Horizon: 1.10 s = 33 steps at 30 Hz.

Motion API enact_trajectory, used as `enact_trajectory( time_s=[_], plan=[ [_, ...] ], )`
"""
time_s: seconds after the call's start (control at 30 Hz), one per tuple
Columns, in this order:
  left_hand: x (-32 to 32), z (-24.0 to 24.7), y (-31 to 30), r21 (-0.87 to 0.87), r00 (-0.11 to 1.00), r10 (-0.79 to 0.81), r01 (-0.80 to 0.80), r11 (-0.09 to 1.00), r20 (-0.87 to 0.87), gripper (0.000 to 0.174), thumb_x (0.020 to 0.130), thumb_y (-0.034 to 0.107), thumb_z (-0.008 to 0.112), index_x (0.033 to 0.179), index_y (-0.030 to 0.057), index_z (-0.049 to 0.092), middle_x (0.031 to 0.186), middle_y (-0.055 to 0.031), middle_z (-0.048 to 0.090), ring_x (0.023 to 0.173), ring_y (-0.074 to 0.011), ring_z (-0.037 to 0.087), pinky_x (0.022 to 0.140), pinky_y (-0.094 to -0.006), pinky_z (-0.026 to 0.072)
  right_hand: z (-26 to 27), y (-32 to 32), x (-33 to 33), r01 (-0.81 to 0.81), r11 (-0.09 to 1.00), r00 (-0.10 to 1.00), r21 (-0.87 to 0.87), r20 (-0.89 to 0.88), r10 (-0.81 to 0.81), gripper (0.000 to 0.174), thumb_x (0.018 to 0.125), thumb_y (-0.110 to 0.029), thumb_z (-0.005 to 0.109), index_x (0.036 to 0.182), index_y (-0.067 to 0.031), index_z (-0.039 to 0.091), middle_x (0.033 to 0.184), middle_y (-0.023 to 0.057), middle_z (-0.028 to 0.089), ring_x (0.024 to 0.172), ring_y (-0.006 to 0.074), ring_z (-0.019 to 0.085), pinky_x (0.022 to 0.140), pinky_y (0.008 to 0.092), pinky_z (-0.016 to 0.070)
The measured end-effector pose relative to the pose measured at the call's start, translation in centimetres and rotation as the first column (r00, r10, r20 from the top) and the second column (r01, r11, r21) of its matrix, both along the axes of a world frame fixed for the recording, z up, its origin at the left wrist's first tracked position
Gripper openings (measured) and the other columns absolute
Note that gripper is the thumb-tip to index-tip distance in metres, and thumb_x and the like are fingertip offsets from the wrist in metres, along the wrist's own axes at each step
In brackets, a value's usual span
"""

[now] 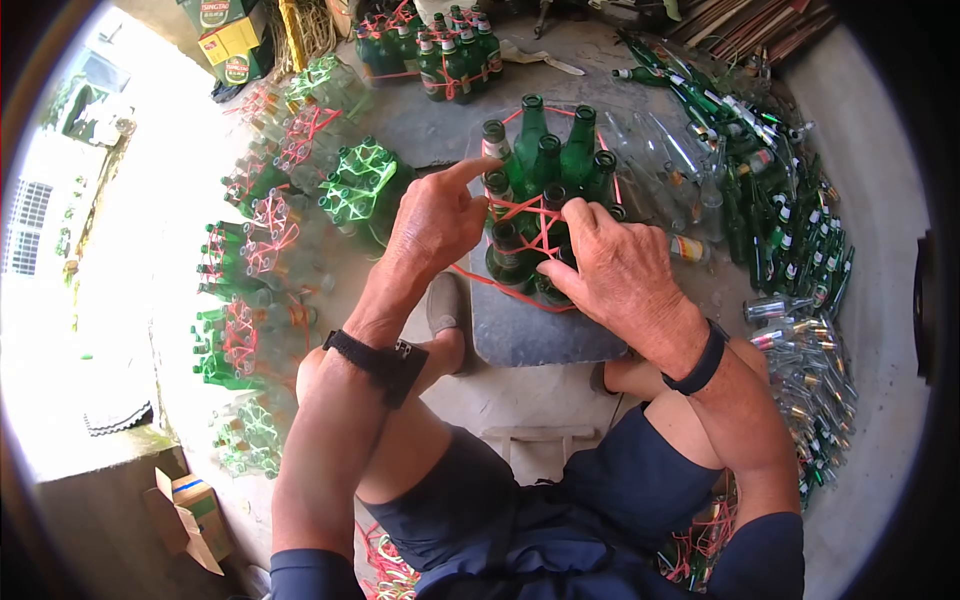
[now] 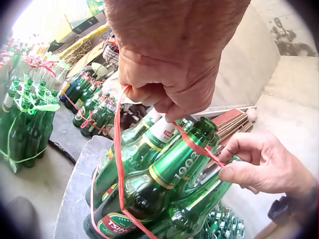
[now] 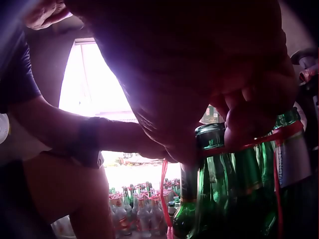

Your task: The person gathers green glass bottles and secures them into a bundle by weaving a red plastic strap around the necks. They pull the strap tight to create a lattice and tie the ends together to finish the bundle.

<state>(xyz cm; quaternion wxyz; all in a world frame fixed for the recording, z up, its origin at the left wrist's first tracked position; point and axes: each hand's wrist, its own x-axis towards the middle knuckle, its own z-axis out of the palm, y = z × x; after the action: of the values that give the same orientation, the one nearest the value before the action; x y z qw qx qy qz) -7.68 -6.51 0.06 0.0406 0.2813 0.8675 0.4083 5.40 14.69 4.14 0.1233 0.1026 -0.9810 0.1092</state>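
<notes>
A cluster of green glass beer bottles (image 1: 532, 140) stands upright on a grey slab (image 1: 545, 340) between the person's knees. Red plastic twine (image 2: 119, 164) runs around the bottles and crosses between their necks. The left hand (image 1: 435, 215), at the cluster's left side, grips a length of this twine in its curled fingers; its index finger reaches toward a bottle neck. On the near right side, the right hand (image 1: 625, 265) pinches the twine by the necks, as the left wrist view shows its thumb and fingertips (image 2: 234, 173). In the right wrist view, that hand is dark and hides some bottle tops.
Tied bundles of bottles (image 1: 362, 185) line the left side, with more bundles (image 1: 455, 65) at the back. Loose bottles (image 1: 790, 230) are heaped along the right wall. A small wooden stool (image 1: 540, 434) is between the legs. An opened carton (image 1: 195, 515) lies lower left.
</notes>
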Motion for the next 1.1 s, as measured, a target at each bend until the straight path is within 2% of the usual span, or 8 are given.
enact_trajectory(
  time_s=[0.23,0.43,0.5,0.63,0.7,0.83,0.93,1.1],
  plan=[
    [0.1,0.0,0.1,0.026,1.0,-0.016,0.016,1.0,-0.018,0.049,0.091,0.002,0.07,0.139,0.0048,0.07,0.062,0.003,0.039,0.058,-0.0079,0.038,0.054,-0.0322,0.0343,-1.1,0.1,0.4,-0.036,0.997,0.997,-0.062,0.06,0.039,0.028,0.091,-0.027,0.08,0.099,-0.0082,0.06,0.074,0.0118,0.071,0.067,0.0378,0.072,0.062,0.0497,0.0563],
    [0.6,0.5,0.2,0.018,1.0,0.0,0.0,1.0,-0.017,0.047,0.09,0.002,0.069,0.138,0.0027,0.071,0.063,0.0024,0.042,0.058,-0.0078,0.04,0.054,-0.0313,0.0349,-1.0,1.1,0.0,-0.064,0.997,0.993,-0.04,0.101,0.068,0.026,0.091,-0.024,0.079,0.098,-0.0071,0.061,0.08,0.0131,0.071,0.072,0.0386,0.072,0.062,0.0502,0.0557],
    [1.0,0.6,0.2,0.027,0.999,0.037,-0.037,0.999,-0.002,0.047,0.085,0.005,0.068,0.132,0.0024,0.074,0.066,-0.0151,0.059,0.057,-0.0199,0.056,0.06,-0.0374,0.0493,-0.9,1.7,0.0,-0.058,0.997,0.991,-0.055,0.118,0.064,0.026,0.091,-0.024,0.079,0.098,-0.0071,0.061,0.083,0.0128,0.072,0.075,0.039,0.072,0.064,0.0506,0.0557],
    [2.3,0.8,0.7,0.001,0.999,0.046,-0.046,0.999,-0.004,0.044,0.086,0.005,0.068,0.13,-0.0023,0.073,0.064,-0.0148,0.058,0.056,-0.0181,0.055,0.059,-0.0358,0.0488,-0.2,3.5,-0.2,-0.056,0.998,0.994,-0.041,0.092,0.06,0.026,0.09,-0.023,0.079,0.1,-0.0073,0.062,0.087,0.0119,0.072,0.082,0.0401,0.072,0.07,0.0518,0.0556],
    [3.7,0.6,1.2,0.06,0.998,0.068,-0.067,0.996,-0.006,0.043,0.092,0.005,0.069,0.134,-0.0029,0.072,0.063,0.0007,0.048,0.06,-0.007,0.044,0.057,-0.028,0.0407,-0.2,4.9,-0.6,-0.037,0.999,0.994,-0.04,0.105,0.041,0.025,0.089,-0.023,0.08,0.102,-0.008,0.064,0.087,0.0123,0.072,0.084,0.0403,0.072,0.072,0.0525,0.0552],
    [6.6,0.1,2.5,0.139,0.986,0.164,-0.162,0.977,-0.004,0.038,0.092,0.006,0.072,0.128,-0.0067,0.072,0.063,0.0,0.051,0.06,-0.0068,0.046,0.058,-0.0274,0.0415,-0.9,7.4,-2.1,-0.056,0.997,0.998,-0.047,-0.033,0.054,0.016,0.089,-0.013,0.078,0.1,-0.0082,0.069,0.084,0.0134,0.073,0.085,0.0385,0.074,0.072,0.0516,0.0561],
    [8.7,0.1,3.7,0.174,0.969,0.245,-0.248,0.953,0.036,0.035,0.092,0.005,0.073,0.125,-0.0074,0.072,0.064,-0.0007,0.055,0.061,-0.0055,0.048,0.057,-0.0266,0.0414,-1.3,8.0,-3.8,-0.102,0.994,0.989,-0.049,-0.115,0.096,0.025,0.09,-0.012,0.076,0.114,-0.0202,0.075,0.086,0.0116,0.071,0.087,0.0382,0.073,0.072,0.0517,0.0556],
    [8.9,-0.1,3.9,0.203,0.951,0.307,-0.307,0.93,0.03,0.031,0.093,0.005,0.074,0.121,-0.0068,0.073,0.061,-0.0014,0.056,0.058,-0.0048,0.048,0.055,-0.0263,0.0401,-2.1,7.6,-5.0,-0.099,0.995,0.988,-0.025,-0.121,0.096,0.035,0.089,-0.014,0.08,0.122,-0.0173,0.071,0.095,0.0111,0.069,0.09,0.0378,0.071,0.074,0.0516,0.0546]
  ],
)
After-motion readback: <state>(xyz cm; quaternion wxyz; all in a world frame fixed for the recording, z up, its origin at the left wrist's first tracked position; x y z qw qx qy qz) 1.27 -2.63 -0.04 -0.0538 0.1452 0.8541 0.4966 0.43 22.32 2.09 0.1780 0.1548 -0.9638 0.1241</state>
